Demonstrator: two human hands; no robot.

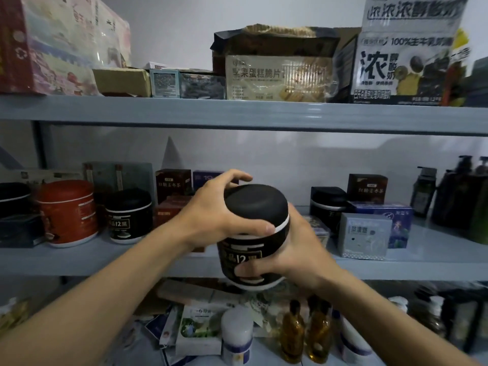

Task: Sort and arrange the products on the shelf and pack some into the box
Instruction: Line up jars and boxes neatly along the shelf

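Black jar (253, 233) between hands: left hand (224, 210) grips lid, right hand (293, 249) clasps body.

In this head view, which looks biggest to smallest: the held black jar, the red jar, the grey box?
1. held black jar, though nearest the camera, which inflates it.
2. red jar.
3. grey box.

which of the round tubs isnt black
The red tub, at the left of the middle shelf. The neighbouring tub, the held tub and the far-right tub are all black.
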